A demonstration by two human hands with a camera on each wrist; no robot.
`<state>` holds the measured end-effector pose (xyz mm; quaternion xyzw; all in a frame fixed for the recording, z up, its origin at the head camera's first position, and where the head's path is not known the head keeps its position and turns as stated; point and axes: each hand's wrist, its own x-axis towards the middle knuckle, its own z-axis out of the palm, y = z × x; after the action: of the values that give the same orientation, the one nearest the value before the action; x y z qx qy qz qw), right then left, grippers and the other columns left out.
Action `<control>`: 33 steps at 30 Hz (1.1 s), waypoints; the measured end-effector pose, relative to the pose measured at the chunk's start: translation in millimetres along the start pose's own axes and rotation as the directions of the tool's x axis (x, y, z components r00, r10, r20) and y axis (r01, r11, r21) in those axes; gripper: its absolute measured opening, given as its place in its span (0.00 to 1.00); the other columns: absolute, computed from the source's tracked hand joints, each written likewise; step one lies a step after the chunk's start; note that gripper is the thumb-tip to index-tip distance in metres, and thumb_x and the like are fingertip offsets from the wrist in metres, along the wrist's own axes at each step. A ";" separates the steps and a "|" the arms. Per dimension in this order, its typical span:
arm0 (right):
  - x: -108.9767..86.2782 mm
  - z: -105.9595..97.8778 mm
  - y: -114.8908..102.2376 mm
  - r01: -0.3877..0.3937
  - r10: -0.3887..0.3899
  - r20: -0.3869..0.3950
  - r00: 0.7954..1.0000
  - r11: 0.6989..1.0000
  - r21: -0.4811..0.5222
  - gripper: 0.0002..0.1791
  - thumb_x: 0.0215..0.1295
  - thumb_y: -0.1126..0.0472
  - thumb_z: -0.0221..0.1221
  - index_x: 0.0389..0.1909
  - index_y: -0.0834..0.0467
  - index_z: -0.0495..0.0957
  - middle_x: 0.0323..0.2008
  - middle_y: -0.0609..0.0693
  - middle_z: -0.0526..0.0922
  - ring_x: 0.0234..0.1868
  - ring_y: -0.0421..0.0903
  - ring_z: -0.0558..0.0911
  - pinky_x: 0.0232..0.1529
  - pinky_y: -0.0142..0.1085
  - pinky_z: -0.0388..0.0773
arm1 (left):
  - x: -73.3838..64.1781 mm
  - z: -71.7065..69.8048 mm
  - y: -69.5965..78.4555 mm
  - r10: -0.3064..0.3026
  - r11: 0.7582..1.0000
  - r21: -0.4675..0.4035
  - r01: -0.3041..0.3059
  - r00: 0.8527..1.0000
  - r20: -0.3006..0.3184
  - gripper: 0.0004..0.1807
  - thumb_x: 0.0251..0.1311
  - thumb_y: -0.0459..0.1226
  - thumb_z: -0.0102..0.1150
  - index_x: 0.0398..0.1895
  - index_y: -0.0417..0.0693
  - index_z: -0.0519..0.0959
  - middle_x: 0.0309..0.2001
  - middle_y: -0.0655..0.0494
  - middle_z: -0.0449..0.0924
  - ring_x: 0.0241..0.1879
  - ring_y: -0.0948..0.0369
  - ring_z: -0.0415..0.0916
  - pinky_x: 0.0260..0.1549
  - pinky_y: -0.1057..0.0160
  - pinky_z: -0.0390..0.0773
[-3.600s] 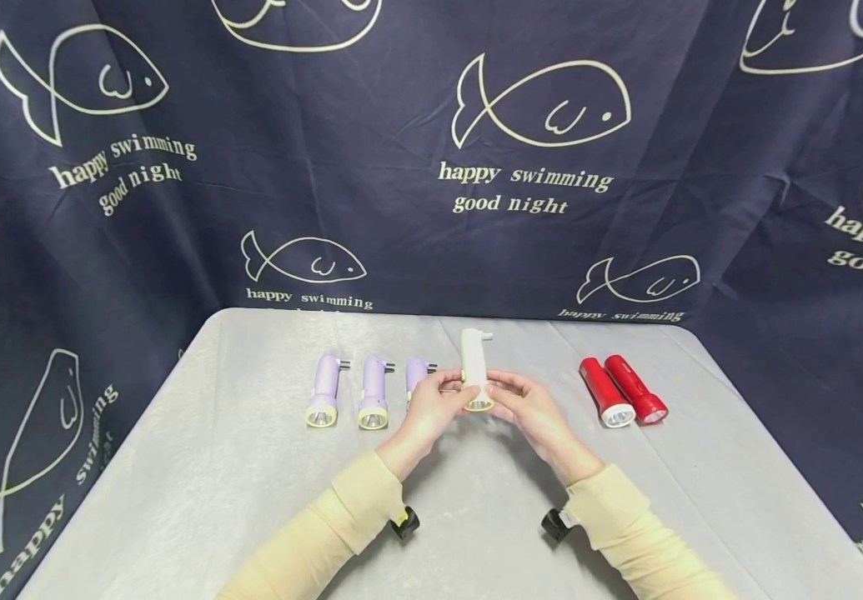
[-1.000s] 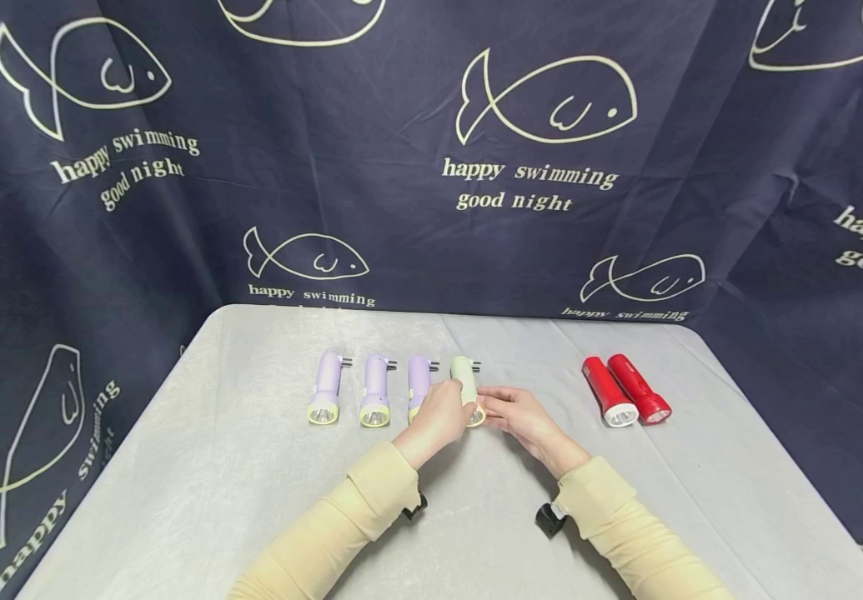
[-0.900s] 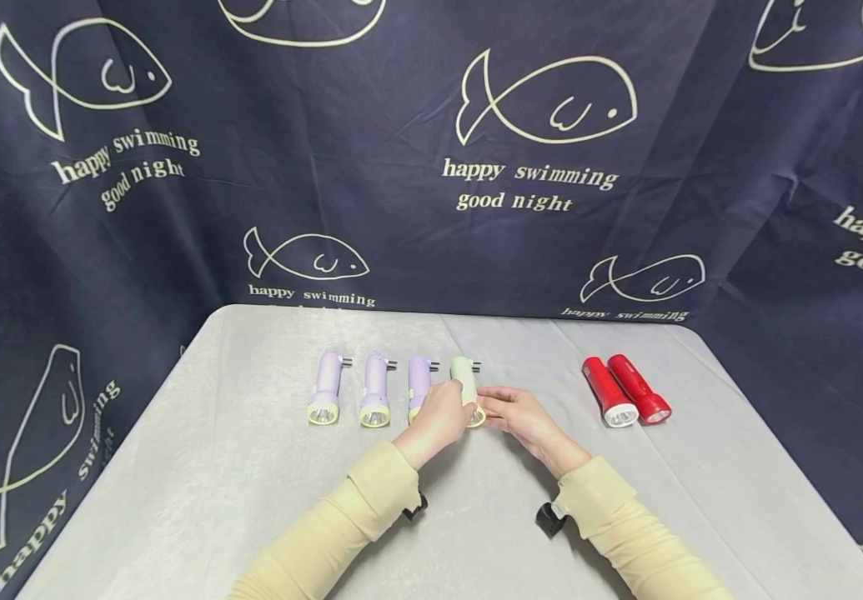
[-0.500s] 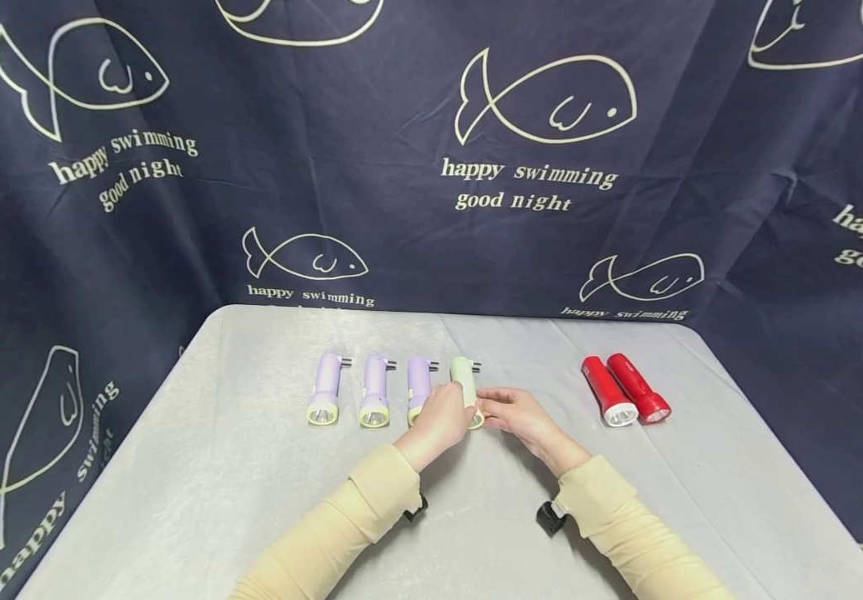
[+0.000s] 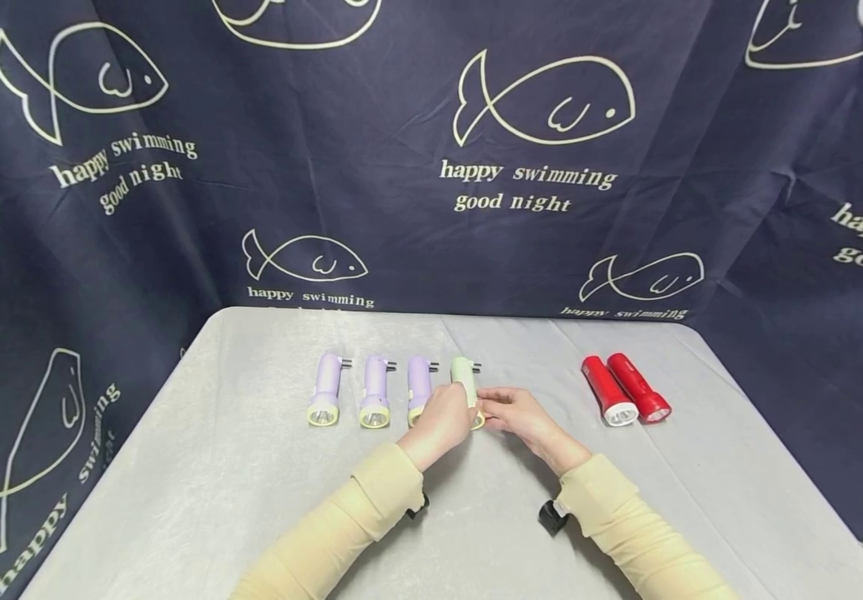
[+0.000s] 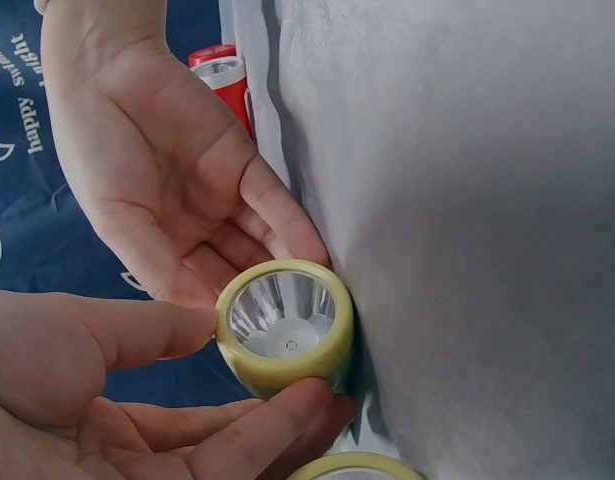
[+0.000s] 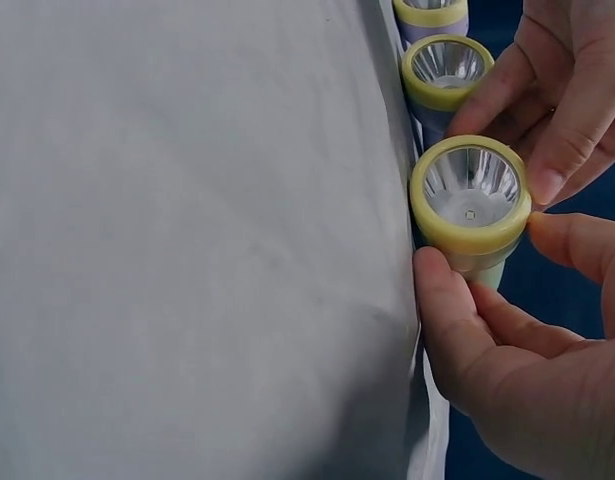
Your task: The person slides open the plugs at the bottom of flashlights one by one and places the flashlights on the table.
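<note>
A pale green flashlight [image 5: 464,372] with a yellow-rimmed lens lies on the table, its plug prongs at the far end. My left hand [image 5: 440,421] holds it from the left, thumb on top, hiding part of the body. From the other side my right hand [image 5: 524,418] grips the lens end. In the right wrist view the right thumb and fingers sit around the yellow rim [image 7: 469,240]. Left of it lie three purple flashlights in a row: the nearest one [image 5: 419,379], partly behind my left hand, a middle one [image 5: 374,383] and an outer one [image 5: 328,379].
Two red flashlights lie side by side at the right: one with a white rim [image 5: 602,385] and an all-red one [image 5: 634,383]. A grey cloth covers the table [image 5: 198,483]. Dark blue fish-print curtains [image 5: 401,167] stand behind and at both sides.
Since the oldest frame, both hands have lowered the green flashlight from above the table to the right end of the purple row. Over the last second the hands have barely moved.
</note>
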<state>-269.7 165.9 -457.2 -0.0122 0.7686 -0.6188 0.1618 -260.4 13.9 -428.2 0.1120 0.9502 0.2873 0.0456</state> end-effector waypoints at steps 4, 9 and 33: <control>-1.6 -1.2 -2.0 0.002 -0.002 0.007 1.000 1.000 -0.001 0.25 0.66 0.63 0.54 0.58 0.76 0.67 0.54 0.69 0.75 0.41 0.42 0.82 0.50 0.41 0.79 | 2.2 -1.0 1.4 0.004 1.000 -0.008 -0.003 1.000 0.015 0.11 0.60 0.39 0.60 0.26 0.39 0.77 0.21 0.54 0.72 0.19 0.60 0.69 0.17 0.66 0.69; -3.5 -3.0 -3.7 0.009 -0.010 0.031 0.999 1.000 0.007 0.26 0.66 0.64 0.54 0.59 0.77 0.65 0.54 0.70 0.74 0.42 0.44 0.82 0.51 0.41 0.78 | 2.3 -5.1 2.2 0.019 1.000 -0.011 -0.019 0.999 0.036 0.12 0.59 0.40 0.61 0.26 0.38 0.78 0.20 0.54 0.73 0.18 0.61 0.69 0.14 0.68 0.69; -14.2 -44.2 -39.4 0.073 -0.077 0.004 0.997 0.933 -0.352 0.22 0.63 0.60 0.57 0.54 0.71 0.73 0.48 0.64 0.79 0.41 0.55 0.83 0.41 0.40 0.82 | 8.5 -28.9 23.9 0.138 0.988 0.065 -0.141 0.989 0.052 0.24 0.60 0.43 0.59 0.53 0.36 0.75 0.48 0.45 0.79 0.50 0.52 0.76 0.50 0.58 0.76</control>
<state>-275.1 201.6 -408.3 -0.0670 0.8666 -0.4772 0.1295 -268.6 19.8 -391.1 0.1866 0.9480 0.2542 0.0442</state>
